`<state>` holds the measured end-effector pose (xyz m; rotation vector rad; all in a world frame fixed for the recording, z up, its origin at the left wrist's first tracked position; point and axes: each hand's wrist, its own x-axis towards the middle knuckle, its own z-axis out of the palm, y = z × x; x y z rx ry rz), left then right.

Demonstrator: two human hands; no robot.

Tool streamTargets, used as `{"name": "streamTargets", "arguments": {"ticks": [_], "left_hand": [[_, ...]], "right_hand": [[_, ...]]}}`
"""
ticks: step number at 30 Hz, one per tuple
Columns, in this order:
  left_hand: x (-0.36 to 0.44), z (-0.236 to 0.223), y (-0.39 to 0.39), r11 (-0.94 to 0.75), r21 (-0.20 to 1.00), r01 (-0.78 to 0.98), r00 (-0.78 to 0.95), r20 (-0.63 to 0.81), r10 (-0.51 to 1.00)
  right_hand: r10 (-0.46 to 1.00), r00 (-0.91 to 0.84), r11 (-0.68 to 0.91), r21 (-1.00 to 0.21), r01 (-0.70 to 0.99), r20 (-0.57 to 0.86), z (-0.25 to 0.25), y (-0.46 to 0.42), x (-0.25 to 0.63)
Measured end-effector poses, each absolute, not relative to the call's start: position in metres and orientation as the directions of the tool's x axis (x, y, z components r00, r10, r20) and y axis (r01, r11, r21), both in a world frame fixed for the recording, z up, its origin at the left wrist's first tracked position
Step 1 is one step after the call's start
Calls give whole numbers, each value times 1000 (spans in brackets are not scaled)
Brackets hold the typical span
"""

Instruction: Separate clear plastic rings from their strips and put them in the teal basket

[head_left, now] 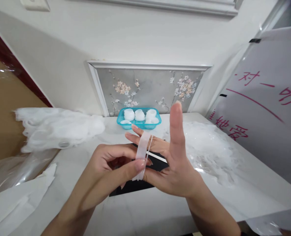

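My right hand [175,164] is held open, thumb pointing up and fingers stretched leftwards. A translucent white ribbon strip [142,151] is looped around those stretched fingers. My left hand [115,164] pinches the lower part of this strip between thumb and fingers, just left of my right palm. Both hands hover above a black mat [135,186] on the white table [140,213]. Farther back stands a teal basket [138,124] holding several white ribbon rolls.
A heap of loose white ribbon [59,126] lies at the left of the table, another heap [209,147] at the right. A floral panel [147,88] leans against the back wall. A white board with red writing [265,105] stands at the right. Plastic-wrapped material [12,177] sits at the left.
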<state>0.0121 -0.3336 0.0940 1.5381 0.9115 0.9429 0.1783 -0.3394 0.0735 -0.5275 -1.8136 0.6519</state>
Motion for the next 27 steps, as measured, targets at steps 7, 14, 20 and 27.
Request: {"name": "streamTargets", "arguments": {"ticks": [7,14,20,27], "left_hand": [[12,95,-333,-154,985,80,400,110,910],[10,93,-328,-216,974,70,413,169,895],[5,91,-322,-253,965,74,478,189,858],[7,91,-321,-257,966,23,475,216,853]], "right_hand": [[737,-343,634,-771,54,582,73,-340,180],[751,-278,624,-782,-1,599,77,-338,179],[782,-276,581,-814,-2,559,77,-338,180],[787,-256,592,-804,56,562,76,-337,181]]}}
